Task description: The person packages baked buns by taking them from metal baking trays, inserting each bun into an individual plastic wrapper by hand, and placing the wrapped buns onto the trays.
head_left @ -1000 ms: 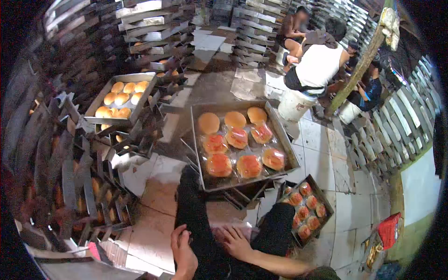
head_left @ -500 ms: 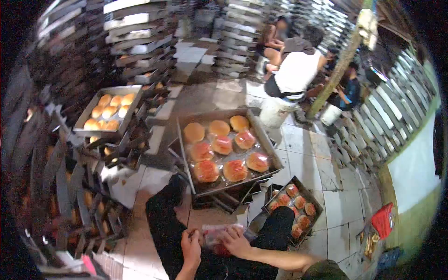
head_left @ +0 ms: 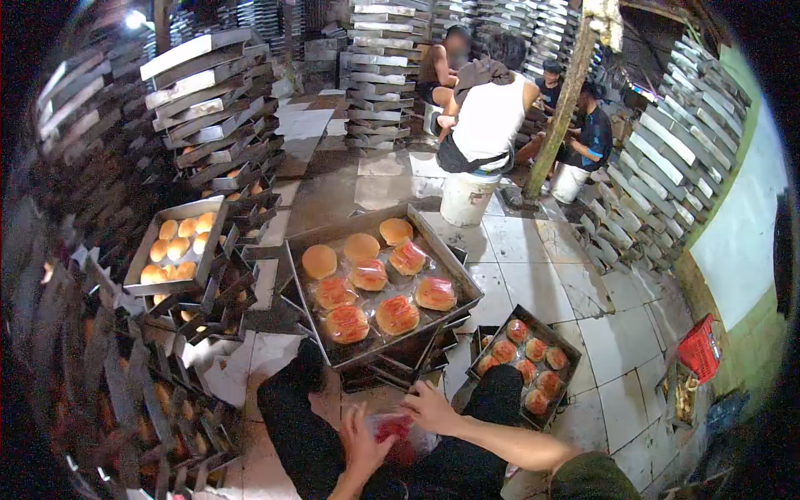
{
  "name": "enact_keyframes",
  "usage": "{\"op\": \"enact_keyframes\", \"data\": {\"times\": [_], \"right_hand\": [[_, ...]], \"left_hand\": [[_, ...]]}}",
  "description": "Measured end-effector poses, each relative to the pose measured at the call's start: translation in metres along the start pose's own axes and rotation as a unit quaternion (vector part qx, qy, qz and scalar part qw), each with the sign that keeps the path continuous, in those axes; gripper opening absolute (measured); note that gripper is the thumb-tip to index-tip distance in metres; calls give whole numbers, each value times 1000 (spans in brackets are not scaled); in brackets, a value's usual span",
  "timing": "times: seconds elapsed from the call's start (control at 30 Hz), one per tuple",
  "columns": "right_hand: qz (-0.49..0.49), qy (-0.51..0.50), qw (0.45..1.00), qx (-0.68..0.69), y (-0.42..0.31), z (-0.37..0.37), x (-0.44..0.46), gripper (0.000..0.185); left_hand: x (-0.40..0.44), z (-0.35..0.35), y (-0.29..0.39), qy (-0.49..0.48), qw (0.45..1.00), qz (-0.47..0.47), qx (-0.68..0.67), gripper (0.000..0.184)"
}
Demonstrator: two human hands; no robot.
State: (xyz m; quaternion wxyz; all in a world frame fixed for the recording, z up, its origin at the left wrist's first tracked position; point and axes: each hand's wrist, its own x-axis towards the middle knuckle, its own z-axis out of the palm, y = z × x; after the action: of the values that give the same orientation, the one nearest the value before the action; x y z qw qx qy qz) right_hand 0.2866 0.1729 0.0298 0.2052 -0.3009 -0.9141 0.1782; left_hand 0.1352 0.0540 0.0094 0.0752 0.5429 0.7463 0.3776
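Observation:
Between my legs lies a clear plastic packet with red printing (head_left: pixel 395 432). My left hand (head_left: pixel 362 443) is at its left side, fingers raised and apart, the palm against the plastic. The fingers of my right hand (head_left: pixel 432 409) are pinched together at the packet's upper right edge. Just beyond my hands stands a metal tray (head_left: pixel 343 363) on a stack of trays. It bears several round buns; the back ones are bare (head_left: pixel 319 261), the others are in clear wrappers with red print (head_left: pixel 397 315).
At the right a lower tray (head_left: pixel 570 345) holds wrapped buns; another tray (head_left: pixel 213 242) at the left holds bare buns. Several people sit on buckets (head_left: pixel 467 200) beyond, beside a wooden post (head_left: pixel 564 108). A red basket (head_left: pixel 698 348) stands at the right. Tall tray stacks (head_left: pixel 379 75) surround the floor.
The view has swung to the right. My right hand has lifted from lying flat on the packet to a pinch at its edge. My left hand has moved in against the packet.

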Motion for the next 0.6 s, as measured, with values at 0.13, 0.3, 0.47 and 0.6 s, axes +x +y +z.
{"op": "enact_keyframes", "data": {"times": [0.13,0.3,0.47,0.6], "right_hand": [[-103,-36,993,45,17,26,-4,14],[22,11,987,160,-5,-27,21,15],[46,-11,978,204,7,-53,56,15],[-40,114,992,-26,16,-38,59,11]], "left_hand": [[9,7,-15,-185,978,-46,-86,47],[6,-5,-38,-292,903,-178,-260,18],[11,-16,-25,-188,795,-347,-460,12],[-2,-6,-21,-81,952,-275,-111,26]]}}
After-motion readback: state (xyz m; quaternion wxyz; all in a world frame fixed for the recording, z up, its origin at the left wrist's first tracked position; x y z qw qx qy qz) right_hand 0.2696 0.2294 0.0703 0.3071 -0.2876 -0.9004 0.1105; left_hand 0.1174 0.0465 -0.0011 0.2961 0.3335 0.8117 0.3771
